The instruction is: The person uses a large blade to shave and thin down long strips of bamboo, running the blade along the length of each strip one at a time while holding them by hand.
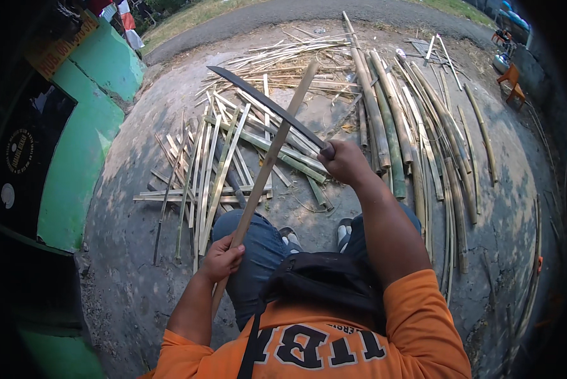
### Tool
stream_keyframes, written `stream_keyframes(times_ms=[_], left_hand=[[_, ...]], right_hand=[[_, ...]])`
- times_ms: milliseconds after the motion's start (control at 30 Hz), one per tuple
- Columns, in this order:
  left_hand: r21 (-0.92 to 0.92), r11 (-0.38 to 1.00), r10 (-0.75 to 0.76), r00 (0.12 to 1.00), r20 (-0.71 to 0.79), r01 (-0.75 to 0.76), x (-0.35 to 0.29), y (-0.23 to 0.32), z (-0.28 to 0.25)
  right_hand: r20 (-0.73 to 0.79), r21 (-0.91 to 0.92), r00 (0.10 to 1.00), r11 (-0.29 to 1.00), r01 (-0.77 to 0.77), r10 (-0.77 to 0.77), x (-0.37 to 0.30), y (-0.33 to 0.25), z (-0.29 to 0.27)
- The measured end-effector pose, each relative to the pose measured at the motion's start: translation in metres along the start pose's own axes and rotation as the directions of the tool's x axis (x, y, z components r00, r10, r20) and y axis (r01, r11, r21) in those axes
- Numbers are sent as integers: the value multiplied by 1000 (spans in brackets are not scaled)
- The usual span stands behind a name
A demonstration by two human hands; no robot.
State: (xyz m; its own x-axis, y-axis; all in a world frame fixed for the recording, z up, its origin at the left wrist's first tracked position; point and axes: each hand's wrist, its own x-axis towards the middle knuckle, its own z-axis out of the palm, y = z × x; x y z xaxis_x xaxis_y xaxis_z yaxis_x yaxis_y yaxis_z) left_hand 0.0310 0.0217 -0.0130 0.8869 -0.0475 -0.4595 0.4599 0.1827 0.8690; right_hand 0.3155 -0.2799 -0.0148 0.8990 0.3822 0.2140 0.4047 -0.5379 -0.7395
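My left hand (221, 259) is closed around the lower part of a long, flat bamboo slat (265, 169), which slants up and away to the right. In my right hand (348, 163) is the handle of a machete (258, 96), its long dark blade pointing to the far left. The blade crosses the slat above its middle; whether the edge bites into it I cannot tell. Beneath the slat and blade lies a pile of split bamboo strips (223, 155), close in front of my knees.
Thick bamboo poles (394, 139) lie lengthwise at the right, and thinner strips (283, 54) are heaped farther off. A green wall (84, 158) stands at the left. An orange chair (512, 82) is at the far right, and a paved road (233, 28) runs across the back.
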Motion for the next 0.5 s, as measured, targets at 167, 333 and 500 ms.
stream_keyframes(times_ms=[167,333,500], left_hand=[[-3,1000,2,1000,-13,-2,1,1,0],[11,1000,-11,1000,-22,11,-1,2,-2],[-22,1000,13,1000,9,-13,0,-1,-3]], right_hand=[[236,-186,942,940,285,-239,-13,-26,16],[360,-214,874,883,419,-327,-17,-40,28],[92,-128,992,987,101,-89,3,-8,9]])
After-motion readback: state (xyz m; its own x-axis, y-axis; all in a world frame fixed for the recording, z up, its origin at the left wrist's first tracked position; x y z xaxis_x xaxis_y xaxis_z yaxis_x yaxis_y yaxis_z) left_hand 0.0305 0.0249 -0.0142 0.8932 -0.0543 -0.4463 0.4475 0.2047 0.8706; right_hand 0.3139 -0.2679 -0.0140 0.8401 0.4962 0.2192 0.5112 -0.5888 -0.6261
